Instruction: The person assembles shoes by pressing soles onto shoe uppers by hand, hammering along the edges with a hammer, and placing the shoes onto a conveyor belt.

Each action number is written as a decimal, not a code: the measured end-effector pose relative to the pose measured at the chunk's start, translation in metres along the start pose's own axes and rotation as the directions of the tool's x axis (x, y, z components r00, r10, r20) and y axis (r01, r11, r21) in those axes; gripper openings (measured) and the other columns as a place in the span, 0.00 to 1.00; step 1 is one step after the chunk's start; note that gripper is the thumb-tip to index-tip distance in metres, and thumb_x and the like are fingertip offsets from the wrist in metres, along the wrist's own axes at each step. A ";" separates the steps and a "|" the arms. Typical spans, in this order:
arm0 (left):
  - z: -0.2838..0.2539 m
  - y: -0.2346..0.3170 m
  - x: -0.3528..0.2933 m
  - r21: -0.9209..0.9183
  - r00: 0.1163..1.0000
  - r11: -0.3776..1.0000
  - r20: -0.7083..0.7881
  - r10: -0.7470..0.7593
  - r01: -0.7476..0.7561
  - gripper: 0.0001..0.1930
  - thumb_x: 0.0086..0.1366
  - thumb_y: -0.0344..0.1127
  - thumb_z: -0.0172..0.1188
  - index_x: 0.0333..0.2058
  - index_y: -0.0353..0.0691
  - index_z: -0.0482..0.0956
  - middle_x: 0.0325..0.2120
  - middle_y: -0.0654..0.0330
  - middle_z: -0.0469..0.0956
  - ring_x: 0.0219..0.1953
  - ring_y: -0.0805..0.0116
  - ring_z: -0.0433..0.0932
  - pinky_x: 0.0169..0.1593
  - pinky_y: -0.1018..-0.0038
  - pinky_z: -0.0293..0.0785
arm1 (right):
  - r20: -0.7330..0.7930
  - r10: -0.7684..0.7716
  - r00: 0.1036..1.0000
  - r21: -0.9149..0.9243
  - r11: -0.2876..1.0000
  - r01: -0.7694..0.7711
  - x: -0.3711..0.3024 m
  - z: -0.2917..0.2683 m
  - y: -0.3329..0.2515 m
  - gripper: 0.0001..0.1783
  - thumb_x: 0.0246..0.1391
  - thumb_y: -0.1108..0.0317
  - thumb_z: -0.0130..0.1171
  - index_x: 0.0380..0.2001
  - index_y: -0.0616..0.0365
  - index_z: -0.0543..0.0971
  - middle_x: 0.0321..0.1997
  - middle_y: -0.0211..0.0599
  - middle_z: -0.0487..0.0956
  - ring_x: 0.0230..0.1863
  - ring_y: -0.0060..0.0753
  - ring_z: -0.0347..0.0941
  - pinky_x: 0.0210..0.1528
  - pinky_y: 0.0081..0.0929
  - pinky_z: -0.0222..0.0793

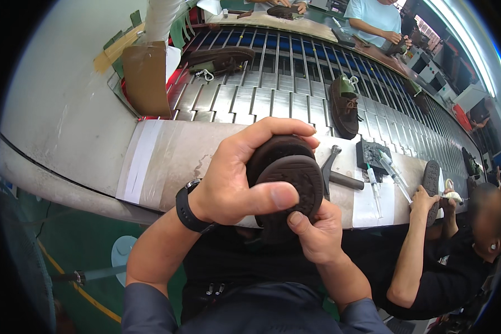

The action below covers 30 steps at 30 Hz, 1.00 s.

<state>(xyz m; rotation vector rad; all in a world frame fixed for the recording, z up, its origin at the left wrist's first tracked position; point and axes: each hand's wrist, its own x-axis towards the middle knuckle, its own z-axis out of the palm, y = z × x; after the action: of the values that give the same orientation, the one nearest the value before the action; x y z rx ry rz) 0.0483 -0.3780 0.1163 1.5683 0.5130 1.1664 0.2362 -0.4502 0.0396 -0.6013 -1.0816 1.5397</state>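
My left hand (228, 178) wraps over the far end of a dark brown shoe (309, 175). Its thumb presses on the textured sole, which faces up toward me, and its fingers curl round the upper. From the near right, my right hand (324, 234) grips the same shoe, its thumb on the sole's lower edge. The right fingers are mostly hidden behind the shoe. Just beyond, a hammer-like tool (345, 180) with a metal tip lies on the bench. Two syringes, one nearer (374, 192) and one slanted (394, 171), rest by a black block (368, 151).
Past the bench edge (178, 145) runs a slatted metal conveyor (261, 100) carrying a brown shoe (344, 108) and another shoe (220, 58) farther left. A cardboard piece (146, 80) stands at left. Close on my right, a co-worker's hands (426, 203) handle a shoe (431, 181).
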 end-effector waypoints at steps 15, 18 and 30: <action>-0.012 -0.004 -0.004 0.090 0.988 0.992 0.130 0.080 -0.092 0.41 0.56 0.48 0.78 0.61 0.29 0.74 0.56 0.45 0.80 0.55 0.59 0.82 0.61 0.63 0.80 | -0.034 -0.015 0.999 -0.039 0.999 0.013 -0.003 0.008 -0.002 0.17 0.69 0.64 0.70 0.52 0.66 0.83 0.49 0.34 0.86 0.47 0.21 0.79 0.51 0.24 0.76; -0.014 -0.003 -0.004 0.103 0.985 0.989 0.143 0.093 -0.108 0.40 0.56 0.47 0.78 0.61 0.28 0.74 0.56 0.45 0.80 0.55 0.59 0.82 0.60 0.63 0.80 | -0.045 -0.013 0.999 -0.037 0.999 0.011 -0.002 0.012 -0.002 0.17 0.68 0.63 0.70 0.51 0.66 0.84 0.49 0.34 0.86 0.47 0.22 0.80 0.51 0.24 0.76; -0.018 0.001 -0.004 0.130 0.984 0.987 0.161 0.076 -0.097 0.39 0.57 0.47 0.76 0.61 0.28 0.74 0.56 0.46 0.80 0.55 0.60 0.82 0.60 0.64 0.79 | -0.029 -0.050 0.998 0.039 0.998 0.051 -0.001 0.014 0.003 0.15 0.70 0.71 0.67 0.55 0.68 0.83 0.51 0.41 0.88 0.51 0.27 0.83 0.56 0.29 0.81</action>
<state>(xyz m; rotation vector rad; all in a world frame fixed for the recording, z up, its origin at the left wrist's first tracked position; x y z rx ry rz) 0.0302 -0.3727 0.1151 1.8002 0.4330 1.0809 0.2237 -0.4554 0.0435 -0.5628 -1.0356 1.5011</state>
